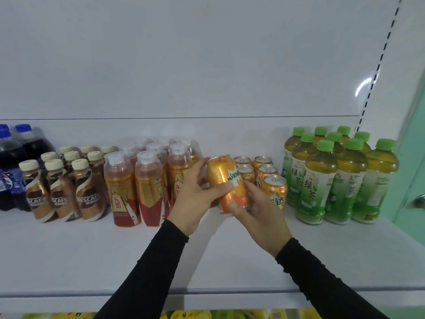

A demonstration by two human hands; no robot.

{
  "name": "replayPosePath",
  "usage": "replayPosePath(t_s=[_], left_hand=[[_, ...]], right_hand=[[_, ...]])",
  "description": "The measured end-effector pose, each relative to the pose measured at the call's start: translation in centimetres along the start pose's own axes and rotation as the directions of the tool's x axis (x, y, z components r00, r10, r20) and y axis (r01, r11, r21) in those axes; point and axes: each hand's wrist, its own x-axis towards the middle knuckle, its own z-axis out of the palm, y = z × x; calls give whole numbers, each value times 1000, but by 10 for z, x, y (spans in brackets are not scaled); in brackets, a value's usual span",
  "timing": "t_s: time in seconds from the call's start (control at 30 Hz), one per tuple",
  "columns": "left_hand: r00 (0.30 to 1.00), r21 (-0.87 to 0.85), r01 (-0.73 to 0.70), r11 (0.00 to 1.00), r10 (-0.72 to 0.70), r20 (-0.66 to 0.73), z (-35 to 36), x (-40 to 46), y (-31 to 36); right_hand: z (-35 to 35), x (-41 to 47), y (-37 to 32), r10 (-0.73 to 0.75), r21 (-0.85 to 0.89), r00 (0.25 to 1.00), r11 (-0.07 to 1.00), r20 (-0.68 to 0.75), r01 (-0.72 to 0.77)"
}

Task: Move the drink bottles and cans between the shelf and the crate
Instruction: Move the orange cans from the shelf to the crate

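**Orange can held in both hands above the shelf**

Orange and tilted, the Mirinda can (226,183) sits between both hands over the middle of the white shelf (92,254), its top leaning toward the back left. The left hand (195,194) wraps its upper half, thumb across the label, fingers (199,166) curled behind. The right hand (259,215) grips the lower end from beneath. Just behind stand more orange cans (274,188). Toward the right edge cluster green tea bottles (322,176); left of the hands stand gold-and-red bottles (147,187), then coffee bottles (62,192), with dark cola bottles (11,166) at the left edge.
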Motion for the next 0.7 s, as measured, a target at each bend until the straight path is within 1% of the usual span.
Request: replayPosePath(t_s=[0.07, 0.13, 0.2, 0.27, 0.33, 0.43, 0.5, 0.7], left_hand=[[997, 51, -35, 998, 32, 70, -1, -1, -3], [991, 81, -66, 995, 56, 124, -2, -2, -5], [985, 104, -105, 989, 89, 146, 0, -4, -3], [978, 184, -162, 970, 132, 163, 0, -5, -2], [963, 243, -230, 942, 184, 200, 0, -9, -3], [944, 251, -295, 922, 240, 229, -2, -15, -7], [932, 257, -334, 907, 276, 235, -2, -19, -7], [930, 268, -342, 901, 285, 230, -3, -24, -7]], right_hand=[[-3, 5, 5, 18, -14, 999, 1000, 45, -18], [-4, 7, 7, 38, -23, 998, 999, 59, -37], [-4, 6, 14, 30, -20, 999, 999, 29, -30], [-3, 4, 19, 30, -14, 999, 999, -11, -30], [-1, 2, 24, 19, -48, 999, 999, -38, -21], [2, 0, 25, -3, -117, 997, 993, -79, -6], [4, -1, 24, -19, -134, 995, 991, -97, 6], [3, -5, 22, -12, -147, 996, 989, -91, -1]])
